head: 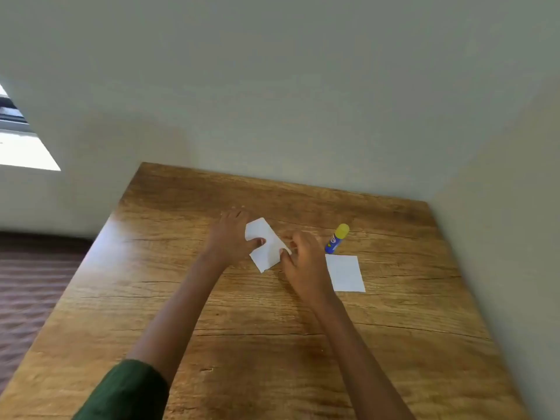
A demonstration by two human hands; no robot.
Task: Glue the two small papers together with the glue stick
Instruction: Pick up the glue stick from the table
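Observation:
A small white paper (266, 245) sits tilted near the middle of the wooden table (212, 313). My left hand (230, 236) grips its left edge with the thumb on top. My right hand (303, 259) pinches its right edge, thumb tip on the sheet. The second small white paper (345, 272) lies flat on the table just right of my right hand, untouched. Behind that sheet lies a blue glue stick (337, 238) with a yellow cap, on its side and capped.
The table stands in a corner, with a pale wall (303, 101) behind it and another along its right side. A bright window (21, 147) is at the far left. Dark striped flooring (30, 283) runs beside the table's left edge.

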